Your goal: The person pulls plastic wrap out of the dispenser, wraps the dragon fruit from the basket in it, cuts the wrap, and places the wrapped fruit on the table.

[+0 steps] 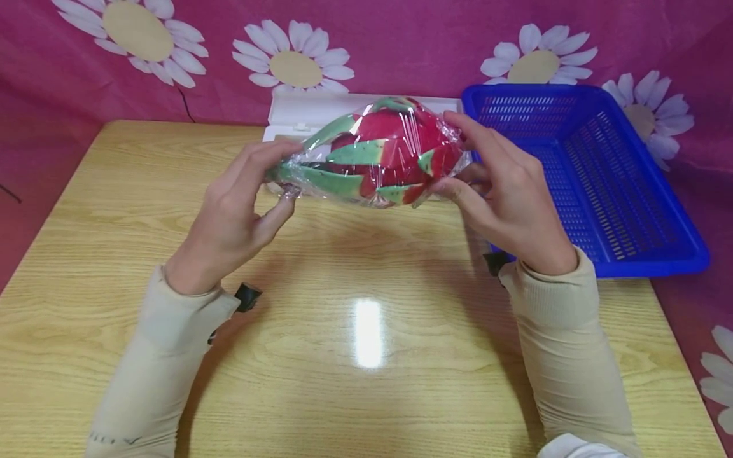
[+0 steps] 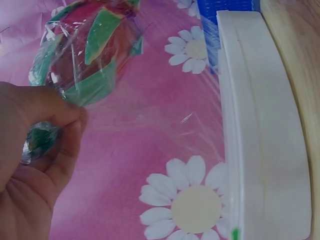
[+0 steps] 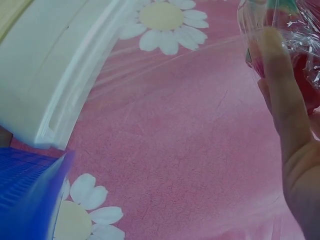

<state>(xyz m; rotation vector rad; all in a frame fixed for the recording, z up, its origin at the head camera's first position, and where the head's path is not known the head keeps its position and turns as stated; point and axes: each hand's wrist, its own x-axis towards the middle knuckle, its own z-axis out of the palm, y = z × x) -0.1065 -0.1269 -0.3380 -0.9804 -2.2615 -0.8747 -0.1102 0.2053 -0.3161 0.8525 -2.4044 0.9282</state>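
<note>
Nearest, bare counter. Above it, wrapped dragon fruit held aloft, long axis left-right; left hand fingers pinch the twisted film end, right hand fingers curl round the other. Behind: white dispenser; blue basket on the right.

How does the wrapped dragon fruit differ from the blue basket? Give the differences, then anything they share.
The dragon fruit is red and green; the blue basket is one colour.
The dragon fruit is held above the table between the left hand and right hand; the basket rests on it, untouched.
The fruit is film-covered; the basket is perforated.
</note>
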